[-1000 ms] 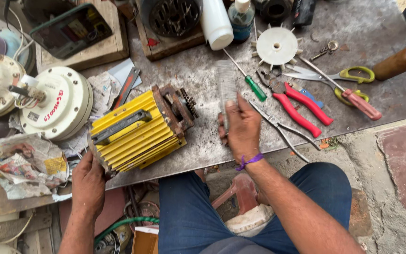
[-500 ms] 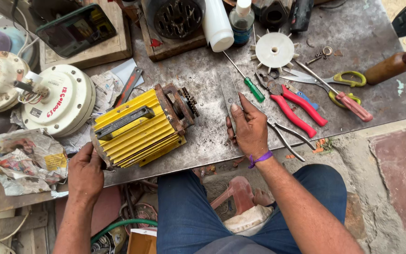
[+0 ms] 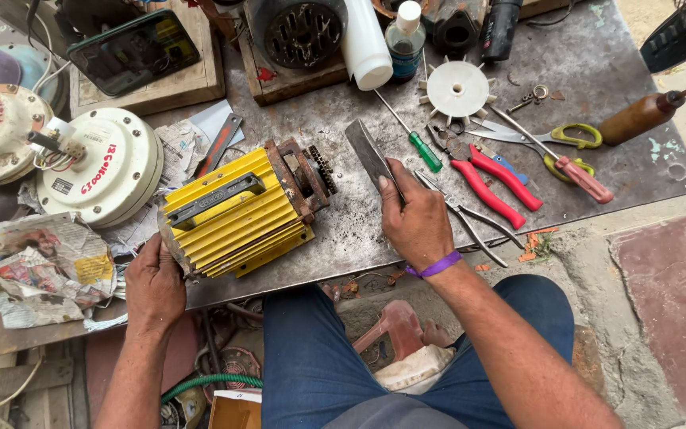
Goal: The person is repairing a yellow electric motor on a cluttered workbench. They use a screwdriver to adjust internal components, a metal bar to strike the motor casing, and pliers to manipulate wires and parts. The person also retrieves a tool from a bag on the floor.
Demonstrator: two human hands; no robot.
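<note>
Grimy metal desk (image 3: 597,48) now shows the right hand (image 3: 416,221) lifting a flat grey blade (image 3: 369,155) it had been groping for, closed around it, while the left hand (image 3: 152,284) grips the yellow motor (image 3: 236,210) near the edge.

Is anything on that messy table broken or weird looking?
The yellow motor by the left hand lies tilted, its rusty end open with bare metal parts showing. Crumpled newspaper sits at the table's left. The right hand holds a flat metal blade.
</note>
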